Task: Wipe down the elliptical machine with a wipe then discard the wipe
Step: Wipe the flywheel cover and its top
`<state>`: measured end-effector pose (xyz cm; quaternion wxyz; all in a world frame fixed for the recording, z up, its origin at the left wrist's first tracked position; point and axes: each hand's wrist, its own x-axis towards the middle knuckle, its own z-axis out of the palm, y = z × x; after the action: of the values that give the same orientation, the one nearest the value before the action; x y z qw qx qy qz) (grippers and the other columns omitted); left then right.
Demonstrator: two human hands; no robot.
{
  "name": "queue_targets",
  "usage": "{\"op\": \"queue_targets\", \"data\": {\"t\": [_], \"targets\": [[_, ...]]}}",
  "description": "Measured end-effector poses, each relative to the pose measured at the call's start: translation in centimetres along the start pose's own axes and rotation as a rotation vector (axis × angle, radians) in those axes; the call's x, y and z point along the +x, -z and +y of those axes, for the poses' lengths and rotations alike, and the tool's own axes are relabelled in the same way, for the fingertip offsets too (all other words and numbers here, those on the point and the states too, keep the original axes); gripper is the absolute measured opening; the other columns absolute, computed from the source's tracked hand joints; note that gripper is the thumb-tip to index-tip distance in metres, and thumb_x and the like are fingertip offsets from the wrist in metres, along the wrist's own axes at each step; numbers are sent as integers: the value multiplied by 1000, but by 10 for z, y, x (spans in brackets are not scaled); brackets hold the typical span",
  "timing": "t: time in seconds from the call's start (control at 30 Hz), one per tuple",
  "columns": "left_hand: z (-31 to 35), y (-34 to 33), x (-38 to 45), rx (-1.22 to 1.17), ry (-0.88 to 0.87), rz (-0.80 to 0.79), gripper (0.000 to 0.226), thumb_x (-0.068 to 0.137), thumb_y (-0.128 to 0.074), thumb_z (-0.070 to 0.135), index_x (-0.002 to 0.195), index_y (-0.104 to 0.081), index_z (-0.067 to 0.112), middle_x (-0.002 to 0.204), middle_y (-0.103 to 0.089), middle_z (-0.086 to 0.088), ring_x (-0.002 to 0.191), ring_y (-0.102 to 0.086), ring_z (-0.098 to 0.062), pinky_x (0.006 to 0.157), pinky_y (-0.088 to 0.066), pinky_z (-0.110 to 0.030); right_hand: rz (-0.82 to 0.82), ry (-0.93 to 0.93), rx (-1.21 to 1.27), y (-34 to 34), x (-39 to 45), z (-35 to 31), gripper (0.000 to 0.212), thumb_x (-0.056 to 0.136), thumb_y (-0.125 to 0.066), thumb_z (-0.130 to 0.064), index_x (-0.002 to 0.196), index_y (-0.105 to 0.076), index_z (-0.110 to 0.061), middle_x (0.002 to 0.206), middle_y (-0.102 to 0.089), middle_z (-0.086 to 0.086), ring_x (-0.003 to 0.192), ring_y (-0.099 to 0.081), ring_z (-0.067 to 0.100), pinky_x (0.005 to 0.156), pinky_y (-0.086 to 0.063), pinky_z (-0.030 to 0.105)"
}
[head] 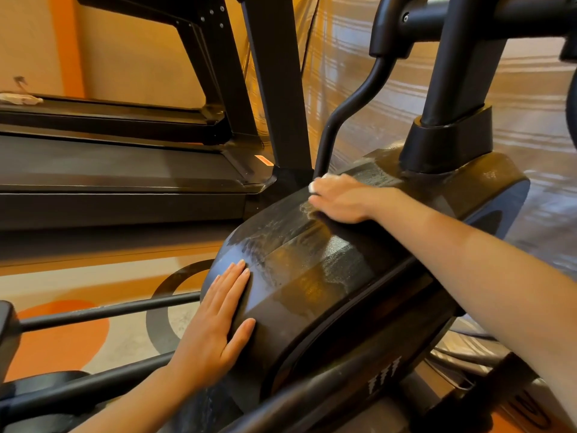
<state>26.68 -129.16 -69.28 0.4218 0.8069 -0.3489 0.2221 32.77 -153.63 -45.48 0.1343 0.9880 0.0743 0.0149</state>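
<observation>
The elliptical machine's black flywheel housing [312,276] fills the middle of the view, its top streaked with wet marks. My right hand [340,198] presses a white wipe [313,185] onto the upper part of the housing, near the base of the upright post; only a small edge of the wipe shows past my fingertips. My left hand [215,320] lies flat with straight fingers on the housing's lower left side and holds nothing.
A black treadmill [125,170] stands close on the left, with a crumpled white wipe [18,98] on its far rail. The elliptical's post [452,89], curved arm [352,98] and pedal bars [103,310] surround the housing. Orange-patterned floor lies below left.
</observation>
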Motion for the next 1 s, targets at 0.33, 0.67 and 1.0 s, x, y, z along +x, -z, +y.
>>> {"op": "queue_targets", "data": {"t": [0.33, 0.67, 1.0], "targets": [[4, 3, 0, -5, 19, -10, 66, 98, -26, 67, 156, -7, 42, 164, -9, 18, 151, -9, -7, 118, -20, -42, 46, -217, 54, 17, 5, 36, 23, 104, -25, -23, 97, -46, -17, 122, -53, 11, 116, -51, 35, 97, -41, 49], [1, 1, 0, -26, 25, -12, 67, 97, -24, 70, 155, -5, 45, 163, -7, 21, 151, -8, -6, 118, -17, -37, -6, -4, 53, -8, 14, -13, 42, 97, -36, -57, 107, -57, -21, 114, -56, 4, 113, -54, 25, 96, -45, 44], [1, 1, 0, -18, 11, -5, 67, 98, -25, 67, 157, -8, 41, 164, -10, 17, 151, -10, -9, 118, -18, -41, -14, 42, 140, 4, -25, 15, 43, 103, -31, -47, 138, -42, -24, 142, -43, -1, 134, -39, 24, 106, -35, 43]]}}
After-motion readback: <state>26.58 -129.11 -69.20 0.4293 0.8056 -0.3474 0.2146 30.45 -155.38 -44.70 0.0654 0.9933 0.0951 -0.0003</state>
